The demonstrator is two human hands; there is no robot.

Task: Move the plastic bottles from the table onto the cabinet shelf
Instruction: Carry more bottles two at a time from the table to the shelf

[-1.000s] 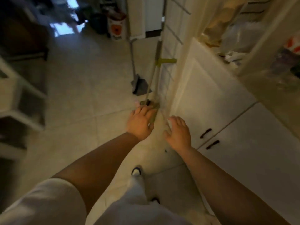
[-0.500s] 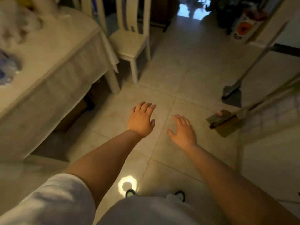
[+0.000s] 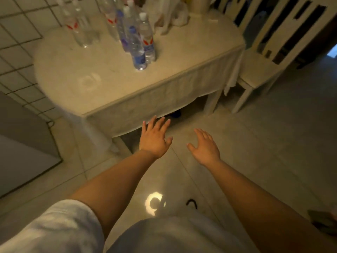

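Facing: clear plastic bottles with white caps (image 3: 135,36), standing upright in a loose cluster on the far part of the table; nearest one blue-labelled, at the cluster's front.
Change: cupboard doors filled the view a second ago, the table only at the left edge half a second ago; now square ahead, with the bottles in full view.
Meaning: likely a return trip for another load; cabinet shelf out of view; many bottles not yet moved.
Contents: too blurred to tell whether the bottles hold liquid or stand empty.
Table: cream cloth-covered table (image 3: 164,84), its near edge just beyond the fingertips.
Hands: left hand (image 3: 155,138) and right hand (image 3: 205,147) both released, fingers spread, holding nothing, over the floor short of the table.
Surroundings: white plastic bags (image 3: 173,12) behind the bottles; cream wooden chair (image 3: 259,70) at the right.
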